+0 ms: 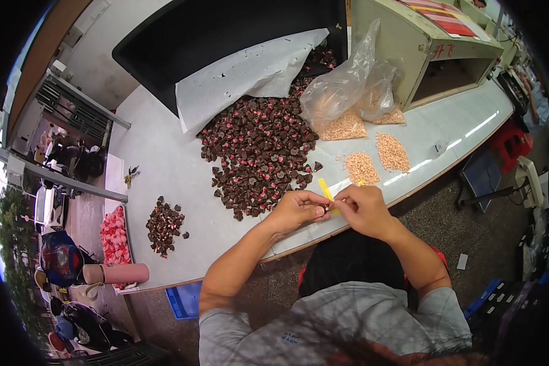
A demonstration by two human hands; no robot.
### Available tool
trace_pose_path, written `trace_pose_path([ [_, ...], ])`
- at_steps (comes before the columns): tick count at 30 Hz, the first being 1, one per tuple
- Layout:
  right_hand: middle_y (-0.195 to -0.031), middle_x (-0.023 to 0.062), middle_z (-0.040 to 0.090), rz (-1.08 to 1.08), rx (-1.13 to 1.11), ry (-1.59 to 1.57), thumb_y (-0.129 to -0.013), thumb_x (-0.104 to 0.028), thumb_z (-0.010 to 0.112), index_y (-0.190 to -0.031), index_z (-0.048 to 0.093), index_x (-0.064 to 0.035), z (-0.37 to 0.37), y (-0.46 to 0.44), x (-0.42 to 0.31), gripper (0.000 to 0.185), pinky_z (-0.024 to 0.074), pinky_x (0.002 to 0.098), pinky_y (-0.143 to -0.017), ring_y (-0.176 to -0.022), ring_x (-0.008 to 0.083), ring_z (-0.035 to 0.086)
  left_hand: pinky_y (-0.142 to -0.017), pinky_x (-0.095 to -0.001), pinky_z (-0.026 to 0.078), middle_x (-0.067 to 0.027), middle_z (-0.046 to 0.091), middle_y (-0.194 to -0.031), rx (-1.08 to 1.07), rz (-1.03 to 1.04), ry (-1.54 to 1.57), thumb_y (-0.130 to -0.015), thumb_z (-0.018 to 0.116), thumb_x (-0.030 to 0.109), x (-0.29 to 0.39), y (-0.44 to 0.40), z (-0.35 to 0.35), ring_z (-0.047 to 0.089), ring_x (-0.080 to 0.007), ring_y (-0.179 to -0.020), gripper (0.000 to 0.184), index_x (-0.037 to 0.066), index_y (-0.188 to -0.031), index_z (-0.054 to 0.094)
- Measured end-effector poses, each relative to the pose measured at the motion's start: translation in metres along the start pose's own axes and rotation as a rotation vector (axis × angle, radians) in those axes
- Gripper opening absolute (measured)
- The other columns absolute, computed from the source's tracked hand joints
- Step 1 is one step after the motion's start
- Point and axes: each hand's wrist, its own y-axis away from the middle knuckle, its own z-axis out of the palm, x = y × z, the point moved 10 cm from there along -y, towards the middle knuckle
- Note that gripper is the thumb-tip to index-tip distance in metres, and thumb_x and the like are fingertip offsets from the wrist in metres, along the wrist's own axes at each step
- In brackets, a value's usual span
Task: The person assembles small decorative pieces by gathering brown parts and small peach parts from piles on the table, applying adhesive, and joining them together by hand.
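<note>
My left hand (297, 211) is closed in a pinch above the table's front edge, with a small dark part (327, 209) at its fingertips. A thin yellow strip (324, 188) stands up between the fingertips of both hands. My right hand (363, 208) is also pinched, close against the left; its fingers hide what they grip. A bit of yellow (361, 182) shows behind it. Just beyond the hands lies a large heap of small dark cone-shaped parts (256, 152) with pinkish-red spots. Small beige pieces form two piles, one (361, 168) beside my right hand and another (393, 152) farther right.
Clear plastic bags (343, 126) of beige pieces lie behind the piles. A black bin (158, 58) with a white sheet (244, 70) stands at the back; a metal box (451, 76) is right. At left are a smaller dark pile (163, 226), a pink-filled tray (113, 235) and a pink bottle (119, 272).
</note>
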Motion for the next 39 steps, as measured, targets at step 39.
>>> trace_pose_path([
  [39,-0.082,0.0130,0.068,0.190,0.294,0.401,-0.084,-0.001,0.070,-0.088,0.063,-0.0047,-0.101,0.027,0.066,0.009,0.0534,0.0381,-0.058,-0.068,0.0278,0.069,-0.086,-0.0298,0.060,-0.0176,0.072,-0.121,-0.039,-0.023,-0.097,-0.094,0.073,0.005,0.002,0.002,0.006,0.074,-0.0197,-0.098,0.028,-0.005,-0.120,0.067],
])
